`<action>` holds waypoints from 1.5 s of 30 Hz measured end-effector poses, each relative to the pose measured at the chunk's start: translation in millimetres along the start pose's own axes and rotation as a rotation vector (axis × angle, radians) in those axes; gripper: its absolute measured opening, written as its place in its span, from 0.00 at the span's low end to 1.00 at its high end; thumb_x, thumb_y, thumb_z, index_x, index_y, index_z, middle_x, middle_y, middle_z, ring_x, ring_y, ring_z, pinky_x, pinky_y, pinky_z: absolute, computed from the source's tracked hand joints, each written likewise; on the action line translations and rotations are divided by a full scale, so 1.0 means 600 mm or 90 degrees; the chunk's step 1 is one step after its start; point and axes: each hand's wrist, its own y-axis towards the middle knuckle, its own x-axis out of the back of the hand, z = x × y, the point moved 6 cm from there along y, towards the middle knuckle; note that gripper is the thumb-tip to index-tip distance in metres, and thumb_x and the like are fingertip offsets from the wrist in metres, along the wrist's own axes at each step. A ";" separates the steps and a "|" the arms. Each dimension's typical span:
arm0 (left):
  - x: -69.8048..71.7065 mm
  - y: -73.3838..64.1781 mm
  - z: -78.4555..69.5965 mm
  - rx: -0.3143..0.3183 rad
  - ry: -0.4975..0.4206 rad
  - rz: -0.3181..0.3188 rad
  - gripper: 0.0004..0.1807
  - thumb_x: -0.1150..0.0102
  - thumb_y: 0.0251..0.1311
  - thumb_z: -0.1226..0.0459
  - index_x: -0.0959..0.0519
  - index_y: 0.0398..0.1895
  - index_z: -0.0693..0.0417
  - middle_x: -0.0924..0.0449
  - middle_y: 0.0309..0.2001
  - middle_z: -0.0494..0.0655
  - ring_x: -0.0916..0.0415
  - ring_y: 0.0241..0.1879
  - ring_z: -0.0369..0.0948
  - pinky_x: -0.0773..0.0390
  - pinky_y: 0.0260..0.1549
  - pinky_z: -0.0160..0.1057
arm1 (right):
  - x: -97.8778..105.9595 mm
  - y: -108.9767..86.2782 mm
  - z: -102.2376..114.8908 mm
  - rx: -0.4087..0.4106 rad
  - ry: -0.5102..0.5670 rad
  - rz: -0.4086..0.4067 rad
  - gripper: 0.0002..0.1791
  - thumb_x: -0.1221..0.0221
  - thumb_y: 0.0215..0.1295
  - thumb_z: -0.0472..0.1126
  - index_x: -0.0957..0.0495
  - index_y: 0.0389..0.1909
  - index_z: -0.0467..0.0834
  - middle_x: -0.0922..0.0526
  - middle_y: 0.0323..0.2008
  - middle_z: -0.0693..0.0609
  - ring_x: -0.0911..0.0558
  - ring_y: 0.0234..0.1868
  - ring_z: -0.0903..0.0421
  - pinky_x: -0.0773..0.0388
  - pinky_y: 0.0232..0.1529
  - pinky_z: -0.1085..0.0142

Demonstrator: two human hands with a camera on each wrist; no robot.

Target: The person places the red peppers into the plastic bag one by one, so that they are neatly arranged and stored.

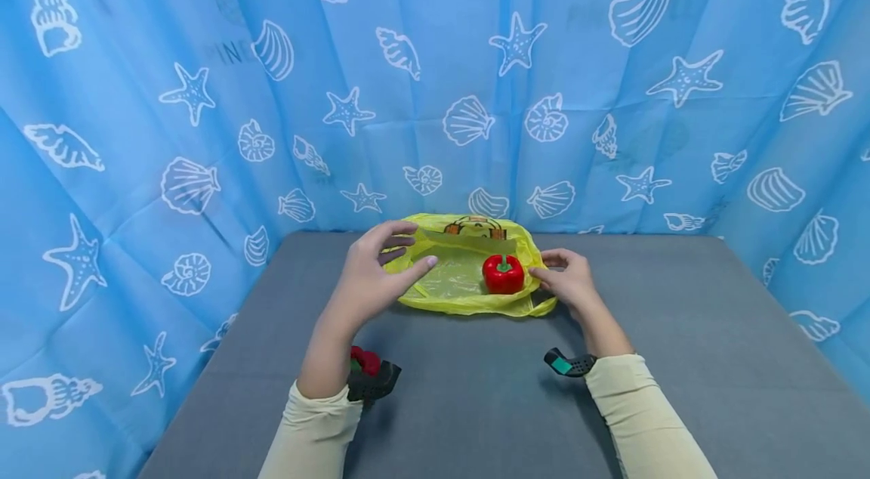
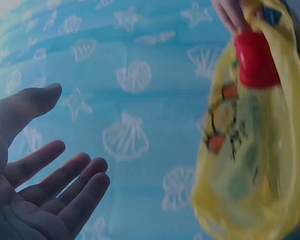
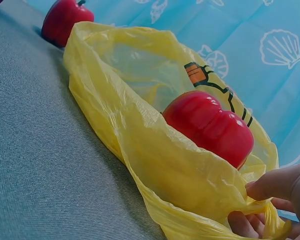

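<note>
A yellow plastic bag [image 1: 448, 304] lies on the table with its mouth spread wide. Inside it, near the right end, sits a red bell pepper [image 1: 504, 275], its green stem upward in the head view. My right hand [image 1: 569, 279] pinches the bag's right edge between thumb and fingers, as the right wrist view shows. By the bag's left end is my left hand [image 1: 370, 267], fingers apart and palm facing the bag; in the left wrist view the hand [image 2: 45, 200] holds nothing and stands clear of the bag.
A second red pepper [image 3: 65, 22] stands on the grey table [image 3: 50, 140] beyond the bag's left end. In the head view, a red object [image 1: 367, 360] is partly hidden behind the left wrist. A blue shell-print curtain [image 1: 421, 86] hangs behind the table.
</note>
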 end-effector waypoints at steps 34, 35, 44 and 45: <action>0.158 -0.039 0.228 0.211 0.080 0.006 0.36 0.28 0.67 0.49 0.28 0.72 0.55 0.25 0.70 0.61 0.24 0.70 0.61 0.20 0.65 0.61 | 0.003 -0.003 -0.002 -0.010 -0.012 0.007 0.28 0.34 0.73 0.42 0.26 0.68 0.32 0.24 0.61 0.35 0.16 0.51 0.50 0.11 0.48 0.66; 0.156 -0.040 0.234 0.214 0.080 0.014 0.36 0.28 0.67 0.50 0.28 0.73 0.55 0.25 0.70 0.61 0.24 0.70 0.61 0.20 0.65 0.61 | 0.002 -0.002 -0.003 -0.013 -0.014 0.007 0.28 0.34 0.73 0.42 0.26 0.68 0.33 0.24 0.61 0.35 0.17 0.51 0.50 0.11 0.48 0.66; 0.144 -0.046 0.273 0.229 0.073 0.080 0.41 0.25 0.64 0.53 0.32 0.76 0.54 0.28 0.73 0.61 0.26 0.71 0.64 0.21 0.66 0.62 | -0.003 0.001 -0.009 -0.010 -0.020 0.008 0.27 0.34 0.74 0.42 0.26 0.68 0.33 0.24 0.61 0.35 0.16 0.50 0.52 0.11 0.48 0.66; 0.142 -0.046 0.277 0.233 0.072 0.088 0.42 0.25 0.64 0.53 0.32 0.77 0.54 0.29 0.74 0.61 0.27 0.72 0.64 0.21 0.66 0.62 | -0.002 0.001 -0.010 -0.011 -0.019 0.007 0.27 0.34 0.74 0.42 0.26 0.68 0.33 0.24 0.61 0.35 0.16 0.49 0.52 0.11 0.48 0.66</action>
